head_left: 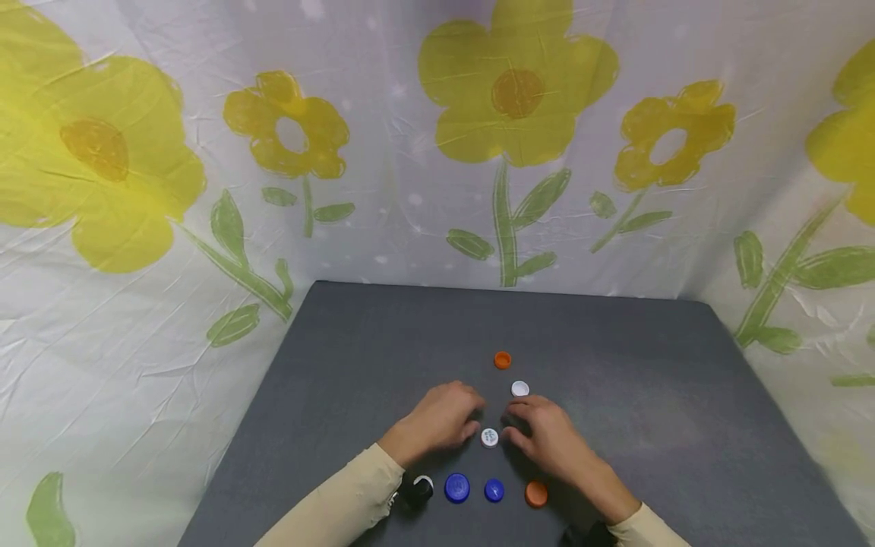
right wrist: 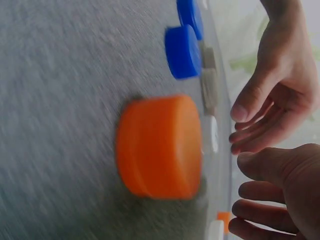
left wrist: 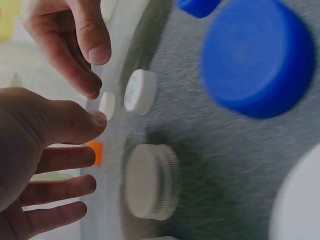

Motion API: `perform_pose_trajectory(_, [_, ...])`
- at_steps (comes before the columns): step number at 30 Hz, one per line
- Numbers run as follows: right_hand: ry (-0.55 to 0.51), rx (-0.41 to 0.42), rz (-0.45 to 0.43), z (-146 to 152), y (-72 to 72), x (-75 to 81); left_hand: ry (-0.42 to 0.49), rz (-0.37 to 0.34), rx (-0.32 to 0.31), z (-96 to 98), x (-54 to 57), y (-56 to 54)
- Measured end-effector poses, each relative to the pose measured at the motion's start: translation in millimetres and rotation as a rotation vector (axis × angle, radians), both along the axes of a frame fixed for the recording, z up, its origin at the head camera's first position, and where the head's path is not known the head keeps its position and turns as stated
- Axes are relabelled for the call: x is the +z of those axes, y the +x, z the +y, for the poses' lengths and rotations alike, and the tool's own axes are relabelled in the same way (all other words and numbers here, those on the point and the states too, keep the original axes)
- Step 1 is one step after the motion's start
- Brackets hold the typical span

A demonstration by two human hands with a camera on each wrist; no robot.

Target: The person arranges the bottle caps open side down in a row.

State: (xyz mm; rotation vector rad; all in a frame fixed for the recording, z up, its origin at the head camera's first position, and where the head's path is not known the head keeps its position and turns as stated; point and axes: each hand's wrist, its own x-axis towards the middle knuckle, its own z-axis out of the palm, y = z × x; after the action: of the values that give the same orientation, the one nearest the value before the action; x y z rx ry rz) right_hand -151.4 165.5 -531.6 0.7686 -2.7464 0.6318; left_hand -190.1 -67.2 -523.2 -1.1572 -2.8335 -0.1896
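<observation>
Between my two hands lies a small white bottle cap (head_left: 489, 437) with dark marking on its top. My left hand (head_left: 444, 416) hovers to its left, fingers loosely extended and holding nothing. To the right, my right hand (head_left: 547, 437) has its thumb close to that cap, its fingers relaxed and nothing in them. A plain white cap (head_left: 520, 388) sits just beyond the right fingertips. In the left wrist view, a ribbed whitish cap (left wrist: 145, 182) stands near the left hand; the hand hides it in the head view.
Closer to me a row holds a large blue cap (head_left: 456, 488), a smaller blue cap (head_left: 494, 490) and an orange cap (head_left: 536, 494). A white cap (head_left: 424, 481) is partly behind the left wrist camera. Another orange cap (head_left: 502, 360) lies farther out on the grey table (head_left: 383, 334).
</observation>
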Motion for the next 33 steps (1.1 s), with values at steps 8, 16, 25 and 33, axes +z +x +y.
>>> perform_pose_trajectory(8, [0.002, -0.037, 0.04, 14.8, -14.8, 14.0, -0.015, 0.043, 0.002, 14.5, 22.9, -18.4])
perform_pose_trajectory(16, [0.022, -0.069, 0.023, 25.1, -31.5, 23.8, -0.019, 0.029, 0.025, 37.6, 27.4, -34.1])
perform_pose_trajectory(25, [0.033, -0.073, 0.011, 30.4, -43.4, 17.8, -0.043, 0.005, 0.061, 58.9, 16.5, -44.3])
perform_pose_trajectory(33, [0.026, -0.062, -0.021, 33.0, -51.2, 3.2, -0.087, 0.006, 0.084, 68.6, 4.0, -49.5])
